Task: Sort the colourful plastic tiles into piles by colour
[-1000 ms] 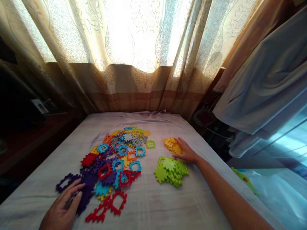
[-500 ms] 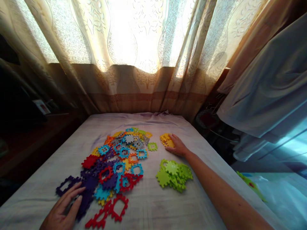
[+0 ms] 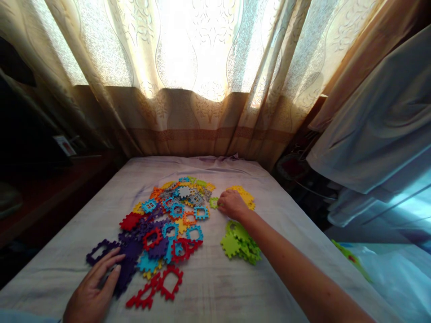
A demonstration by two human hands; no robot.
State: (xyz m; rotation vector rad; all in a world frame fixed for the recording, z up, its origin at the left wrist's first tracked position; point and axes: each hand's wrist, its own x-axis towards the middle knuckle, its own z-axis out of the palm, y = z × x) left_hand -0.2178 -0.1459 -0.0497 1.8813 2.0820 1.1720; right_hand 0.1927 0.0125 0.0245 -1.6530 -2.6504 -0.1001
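Observation:
My right hand [image 3: 232,204] reaches to the small green window piece [image 3: 214,202], its fingertips closed at that piece's right edge. Behind and right of this hand lies a pile of yellow pieces [image 3: 245,195]. Nearer me, partly under my right forearm, is a heap of light green pieces [image 3: 239,242]. My left hand [image 3: 96,287] rests with spread fingers on the dark purple pieces [image 3: 129,258] at the left. A large mixed pile spreads in the middle, with blue frames [image 3: 177,210], a red solid piece [image 3: 129,221], grey pieces [image 3: 196,197] and red frames [image 3: 170,281].
A pale sheet [image 3: 208,291] covers the surface under the pieces. Patterned curtains [image 3: 208,112] hang behind it. Clothes [image 3: 373,116] hang at the right, above a clear plastic bag [image 3: 393,278]. Dark furniture [image 3: 90,168] stands at the left.
My right hand has left the yellow pile and moved left to the small green piece. The view has shifted slightly. My left hand stays on the purple pieces.

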